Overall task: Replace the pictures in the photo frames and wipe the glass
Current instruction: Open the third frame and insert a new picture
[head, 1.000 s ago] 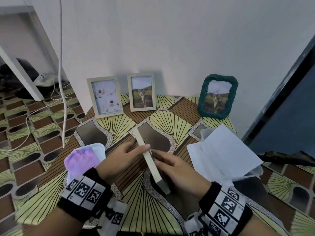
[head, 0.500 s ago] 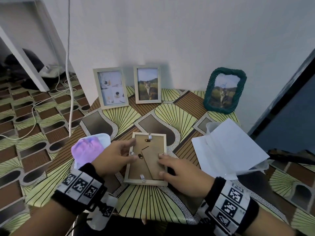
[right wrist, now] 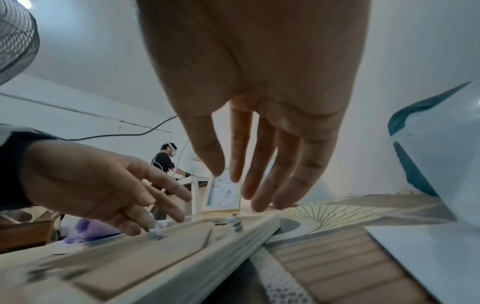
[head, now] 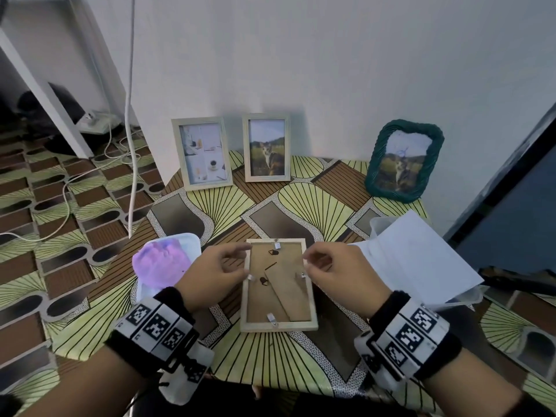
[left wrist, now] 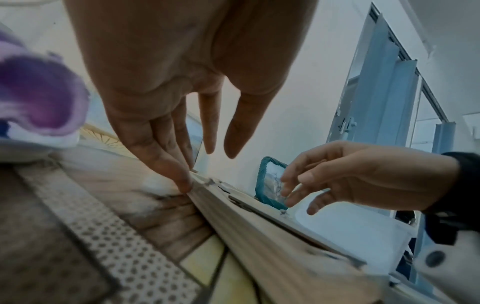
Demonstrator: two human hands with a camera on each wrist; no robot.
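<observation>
A: Left hand (head: 210, 273) — fingers (left wrist: 182, 179) nearly straight, tips touching the frame's (head: 278, 285) left rail, gripping nothing. Right hand (head: 340, 272) hovers loosely curled, empty, over the right rail.

B: And the frame?

A: Face down at lower centre of the head view, backing board up, on the table (head: 316, 203).

B: Then I'd turn each metal tab (head: 270, 318) aside with a fingertip — gently — while steadying the rail. Replacement sheets (head: 421, 260) wait at right, cloth (head: 162, 263) at left.

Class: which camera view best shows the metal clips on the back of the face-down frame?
The head view: all four metal clips show on the frame, seen from above. Both wrist views show its back edge-on and blurred.
</observation>
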